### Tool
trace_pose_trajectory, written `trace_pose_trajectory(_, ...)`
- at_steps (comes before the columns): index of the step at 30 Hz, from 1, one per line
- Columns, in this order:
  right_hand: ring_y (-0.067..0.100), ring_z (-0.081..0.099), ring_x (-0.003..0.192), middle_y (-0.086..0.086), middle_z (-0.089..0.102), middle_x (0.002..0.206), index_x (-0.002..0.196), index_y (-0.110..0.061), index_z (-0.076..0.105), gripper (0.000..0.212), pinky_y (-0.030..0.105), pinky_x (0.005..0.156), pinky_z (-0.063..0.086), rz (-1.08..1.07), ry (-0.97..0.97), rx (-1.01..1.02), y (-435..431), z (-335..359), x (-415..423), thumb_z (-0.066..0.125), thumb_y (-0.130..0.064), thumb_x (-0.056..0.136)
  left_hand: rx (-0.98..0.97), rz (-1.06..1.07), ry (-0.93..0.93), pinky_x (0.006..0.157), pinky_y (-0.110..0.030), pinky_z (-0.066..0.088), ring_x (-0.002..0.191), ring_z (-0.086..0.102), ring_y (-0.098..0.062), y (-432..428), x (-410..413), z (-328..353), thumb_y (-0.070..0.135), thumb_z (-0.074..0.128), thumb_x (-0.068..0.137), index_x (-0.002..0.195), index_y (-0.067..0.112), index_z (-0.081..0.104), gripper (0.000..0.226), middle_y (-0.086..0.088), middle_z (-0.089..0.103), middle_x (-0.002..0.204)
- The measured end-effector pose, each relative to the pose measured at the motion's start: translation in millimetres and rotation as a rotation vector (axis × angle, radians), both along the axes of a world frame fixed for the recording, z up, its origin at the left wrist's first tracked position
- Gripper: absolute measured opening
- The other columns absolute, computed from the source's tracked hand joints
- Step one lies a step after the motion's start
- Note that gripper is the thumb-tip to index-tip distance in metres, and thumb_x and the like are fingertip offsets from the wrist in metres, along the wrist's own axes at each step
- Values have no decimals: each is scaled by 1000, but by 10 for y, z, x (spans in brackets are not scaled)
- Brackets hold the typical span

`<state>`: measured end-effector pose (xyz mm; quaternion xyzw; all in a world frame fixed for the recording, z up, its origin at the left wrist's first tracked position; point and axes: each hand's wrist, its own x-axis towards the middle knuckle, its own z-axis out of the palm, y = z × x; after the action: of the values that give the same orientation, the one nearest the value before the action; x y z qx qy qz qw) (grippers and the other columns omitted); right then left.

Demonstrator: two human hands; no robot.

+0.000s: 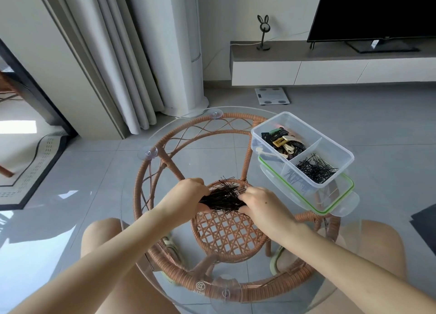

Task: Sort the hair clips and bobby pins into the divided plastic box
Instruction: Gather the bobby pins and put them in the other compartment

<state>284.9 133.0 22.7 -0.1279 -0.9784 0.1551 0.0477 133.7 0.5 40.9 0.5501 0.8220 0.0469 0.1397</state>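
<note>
A thick bundle of black bobby pins (223, 199) lies over the middle of the glass table top, gathered between both hands. My left hand (188, 192) grips its left side and my right hand (257, 203) closes on its right side. To the right stands the divided clear plastic box (339, 148). Its far compartment holds mixed coloured hair clips (283, 141). Its near right compartment holds loose black bobby pins (315, 168). A small near left compartment holds a few pins, hard to make out.
The box sits on its clear lid with a green seal (339, 201). The round glass top (132, 195) rests on a rattan frame (151, 181) with suction cups. One stray pin (151, 265) lies at the lower left. My knees are under the table.
</note>
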Motion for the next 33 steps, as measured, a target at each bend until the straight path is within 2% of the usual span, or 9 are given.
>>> trace_pose_trajectory(5,26,61,86,11,68,87,90,-1,69,16,28,84,45,-13,72,-47,3,17,23,59,-14,87,23,-4,-19,81,-32,49,90,61,-22,-56,-15,25,31,58,87,99,10,70,28,-5,65,94)
trace_pose_trajectory(10,26,61,82,13,68,84,88,2,70,17,25,83,45,-46,123,-116,25,174,71,62,-13,85,52,45,-36,79,-40,50,85,63,-25,-114,-65,116,34,59,86,94,10,71,27,-7,70,90)
trace_pose_trajectory(15,19,64,85,11,71,94,99,-3,71,20,4,77,34,-95,207,-197,98,446,140,64,-14,84,166,161,-104,71,-38,54,75,67,-22,-149,-78,281,31,67,81,94,15,75,22,-4,74,84)
trace_pose_trajectory(18,7,59,77,8,72,93,99,-5,71,21,-3,69,36,-112,246,-250,171,599,185,67,-15,81,211,216,-145,72,-37,55,74,68,-21,-138,-57,356,28,70,79,94,15,75,21,-5,74,84)
trace_pose_trajectory(22,2,61,72,2,73,90,98,-9,73,19,4,70,43,-161,269,-303,344,787,247,69,-15,80,234,266,-180,65,-28,55,67,67,-13,-102,-23,436,28,71,78,94,17,75,20,-1,75,83)
trace_pose_trajectory(25,-1,63,75,-4,72,87,93,-12,74,16,15,76,49,-201,284,-320,551,936,322,71,-14,78,246,280,-191,46,-10,41,48,57,2,-56,7,500,28,71,78,91,16,76,19,12,64,60)
trace_pose_trajectory(28,-3,61,76,-7,69,82,91,-12,74,15,7,72,43,-235,277,-266,837,1061,404,72,-12,76,272,308,-217,38,-5,33,39,49,14,9,50,578,25,72,77,90,15,76,17,20,47,45)
trace_pose_trajectory(30,2,61,70,-5,70,80,90,-13,75,15,9,68,43,-235,250,-218,1065,1108,454,73,-13,76,284,310,-227,36,-5,32,37,47,15,50,80,622,24,72,77,89,14,76,16,20,43,40)
trace_pose_trajectory(33,15,62,78,1,70,86,92,-13,74,14,23,74,45,-172,118,-112,1387,1106,520,70,-14,79,277,309,-230,35,-5,31,36,47,16,113,109,658,25,72,77,91,15,75,17,21,49,45)
